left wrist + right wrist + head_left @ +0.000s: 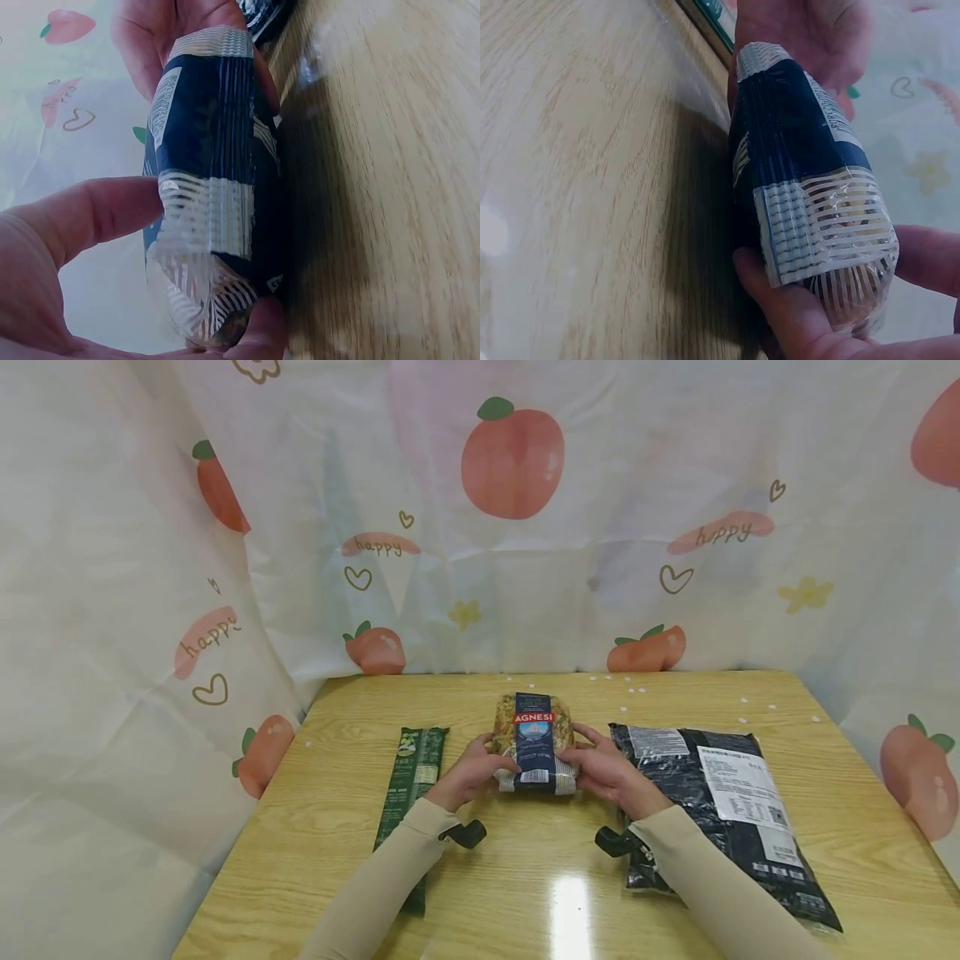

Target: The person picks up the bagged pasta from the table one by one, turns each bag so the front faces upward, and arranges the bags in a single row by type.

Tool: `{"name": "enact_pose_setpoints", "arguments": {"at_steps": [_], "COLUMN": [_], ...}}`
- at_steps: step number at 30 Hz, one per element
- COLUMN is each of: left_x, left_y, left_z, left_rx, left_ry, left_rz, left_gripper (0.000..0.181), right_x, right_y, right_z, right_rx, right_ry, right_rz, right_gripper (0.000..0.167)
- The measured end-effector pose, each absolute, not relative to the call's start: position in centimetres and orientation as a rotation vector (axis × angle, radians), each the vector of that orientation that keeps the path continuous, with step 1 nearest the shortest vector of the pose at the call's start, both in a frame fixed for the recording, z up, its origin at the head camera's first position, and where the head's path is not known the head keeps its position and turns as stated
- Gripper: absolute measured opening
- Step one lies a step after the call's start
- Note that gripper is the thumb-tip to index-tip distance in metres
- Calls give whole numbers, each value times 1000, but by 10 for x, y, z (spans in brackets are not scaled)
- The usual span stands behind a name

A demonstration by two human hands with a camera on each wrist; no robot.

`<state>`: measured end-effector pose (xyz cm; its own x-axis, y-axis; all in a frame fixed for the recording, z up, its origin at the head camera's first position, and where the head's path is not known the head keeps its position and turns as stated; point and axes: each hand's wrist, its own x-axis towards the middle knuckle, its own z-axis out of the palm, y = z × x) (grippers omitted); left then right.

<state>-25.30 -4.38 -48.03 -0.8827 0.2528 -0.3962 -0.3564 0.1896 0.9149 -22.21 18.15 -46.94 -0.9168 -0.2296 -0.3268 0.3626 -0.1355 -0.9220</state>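
A bag of pasta (534, 743) with a dark blue band and a red AGNESI label is held between both hands at the middle of the table. My left hand (476, 772) grips its left side, the thumb on the front and fingers round the edge. On the opposite side my right hand (607, 770) grips it likewise. In the left wrist view the striped sealed end of the pasta bag (199, 150) faces the camera, its underside close to the wood. The right wrist view shows that same end of the bag (802, 142), with fingers beneath it.
A long green packet (408, 781) lies on the left of the wooden table (315, 852), partly behind the left forearm. To the right lies a large black plastic bag (675, 777) with white labels, partly under the right forearm. A fruit-printed curtain (525, 577) hangs behind.
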Motion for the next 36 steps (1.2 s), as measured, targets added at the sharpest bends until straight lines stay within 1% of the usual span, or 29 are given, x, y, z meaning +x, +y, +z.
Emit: {"name": "enact_pose_setpoints", "arguments": {"at_steps": [23,30,36], "left_x": [-253,-251,-248], "left_y": [-46,-44,-45], "left_z": [-483,-481,-478], "left_rx": [-85,-79,-84], "left_ry": [2008,1981,1931], "left_rz": [1753,1786,1824], "left_gripper": [98,92,91], "right_x": [-219,-217,-215], "right_y": [181,184,187], "right_z": [-461,-459,-455], "right_rx": [122,106,103], "right_ry": [1847,1886,1928], "right_rz": [-1986,-1968,-1939], "right_gripper": [87,84,82]}}
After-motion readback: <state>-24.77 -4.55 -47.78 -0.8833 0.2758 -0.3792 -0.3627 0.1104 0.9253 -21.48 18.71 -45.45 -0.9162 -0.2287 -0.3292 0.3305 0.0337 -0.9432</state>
